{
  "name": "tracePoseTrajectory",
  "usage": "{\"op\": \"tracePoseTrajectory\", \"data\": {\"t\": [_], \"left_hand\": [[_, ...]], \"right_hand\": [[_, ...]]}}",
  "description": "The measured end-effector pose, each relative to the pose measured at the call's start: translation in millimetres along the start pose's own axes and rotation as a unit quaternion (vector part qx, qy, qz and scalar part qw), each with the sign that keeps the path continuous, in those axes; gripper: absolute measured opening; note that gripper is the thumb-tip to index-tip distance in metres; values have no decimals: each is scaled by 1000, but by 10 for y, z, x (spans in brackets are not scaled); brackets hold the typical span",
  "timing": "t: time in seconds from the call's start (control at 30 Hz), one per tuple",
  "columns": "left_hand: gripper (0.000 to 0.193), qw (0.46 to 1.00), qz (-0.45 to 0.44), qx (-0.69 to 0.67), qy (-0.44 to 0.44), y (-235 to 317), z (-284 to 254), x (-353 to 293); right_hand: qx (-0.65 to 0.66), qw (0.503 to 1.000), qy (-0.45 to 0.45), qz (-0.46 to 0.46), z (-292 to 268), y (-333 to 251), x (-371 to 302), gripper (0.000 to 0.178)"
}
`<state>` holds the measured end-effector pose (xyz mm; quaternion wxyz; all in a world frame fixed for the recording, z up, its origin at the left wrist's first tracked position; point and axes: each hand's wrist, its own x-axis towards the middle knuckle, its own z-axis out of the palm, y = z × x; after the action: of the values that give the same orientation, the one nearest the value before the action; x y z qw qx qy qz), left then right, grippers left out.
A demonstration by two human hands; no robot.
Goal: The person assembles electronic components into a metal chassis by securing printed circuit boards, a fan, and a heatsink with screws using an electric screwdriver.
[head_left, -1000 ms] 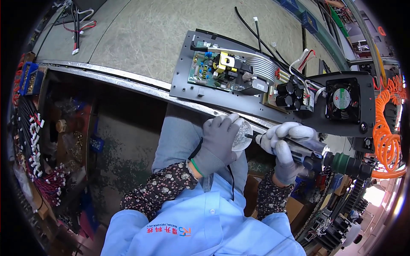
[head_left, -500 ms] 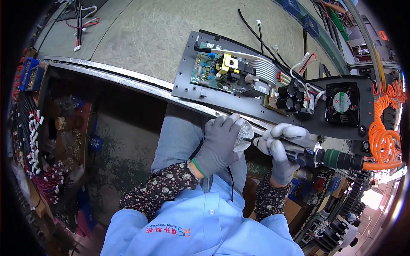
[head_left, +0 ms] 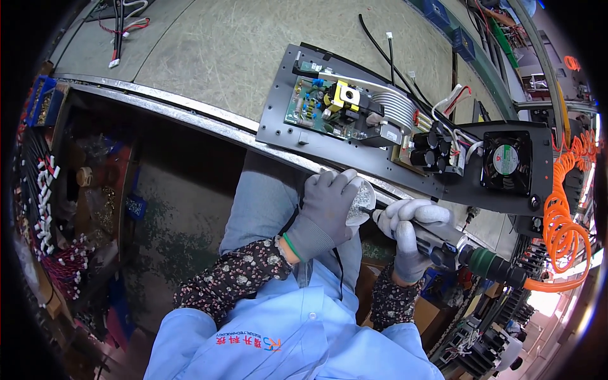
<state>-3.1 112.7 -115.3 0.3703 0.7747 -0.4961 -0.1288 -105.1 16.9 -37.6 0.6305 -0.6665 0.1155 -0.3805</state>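
Observation:
My gloved left hand wraps round a small white cup full of tiny silvery screws, tilted over my lap. In my gloved right hand is a pneumatic screwdriver, its dark tip reaching into the screws. Whether a screw sits on the tip is too small to tell. Just beyond both hands, a dark metal chassis plate lies along the bench edge. It carries a green circuit board with a yellow transformer, black capacitors and a black fan.
A coiled orange air hose runs from the tool at the right. Loose cables lie on the bench at the far left. Below, a shelf holds bundled wires and a blue bin. The bench's metal edge passes before my knees.
The screwdriver's rear end has swung down and toward me, and the orange hose has shifted with it. Its tip has gone slightly deeper among the screws. My left hand stays with the cup.

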Motion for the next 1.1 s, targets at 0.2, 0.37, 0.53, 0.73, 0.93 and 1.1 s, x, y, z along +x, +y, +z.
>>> {"op": "tracePoseTrajectory", "data": {"t": [0.2,0.37,0.53,0.73,0.93,1.1], "left_hand": [[73,1000,0,4,-21,-26,-67,43],[74,999,5,-3,-45,-63,-168,81],[73,999,30,-15,-25,-117,-144,101],[72,999,23,-34,-33,-180,-177,168],[69,998,41,-40,-34,-230,-163,163],[70,997,43,-67,-19,-230,-178,157]], "right_hand": [[-21,999,32,-13,184,-35,155,32],[17,997,1,-82,310,-116,707,35],[13,994,93,-56,482,88,1066,35],[31,996,45,-65,556,335,1141,38],[-65,993,64,-72,585,368,1191,39],[-64,993,86,-58,632,357,1158,35]]}}
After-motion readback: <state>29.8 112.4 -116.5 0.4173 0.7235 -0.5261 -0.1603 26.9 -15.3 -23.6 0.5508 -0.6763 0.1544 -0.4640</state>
